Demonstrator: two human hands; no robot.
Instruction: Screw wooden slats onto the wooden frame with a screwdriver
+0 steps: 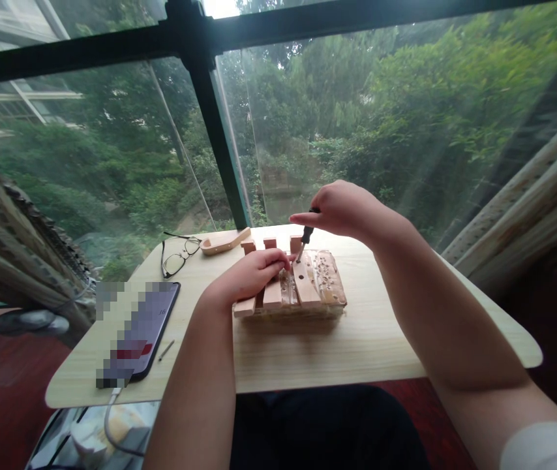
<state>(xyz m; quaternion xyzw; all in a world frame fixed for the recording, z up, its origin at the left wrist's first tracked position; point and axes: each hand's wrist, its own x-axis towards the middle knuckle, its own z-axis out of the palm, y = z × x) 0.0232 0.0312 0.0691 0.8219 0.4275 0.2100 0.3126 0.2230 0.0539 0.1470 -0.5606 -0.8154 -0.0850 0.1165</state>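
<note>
My right hand [342, 207] is closed around the dark handle of a screwdriver [307, 234], which stands tilted with its tip down at a hole in a wooden piece [306, 286]. That piece lies on a brown, taped block [336, 281] whose top is dotted with small holes. My left hand [263, 271] rests over the wooden pieces, its fingertips pinched near the screwdriver's tip; whatever they hold is hidden. Under and beside the left hand, more wooden pieces [272, 297] lie side by side across the block.
A pale table [371, 352] stands at the window. To the left are a phone [154, 329] with a charging cable [108, 424], a small metal pin-like rod [165, 350], eyeglasses [175, 264] and a spoon-shaped wooden piece [224, 242]. Curtains hang at both sides.
</note>
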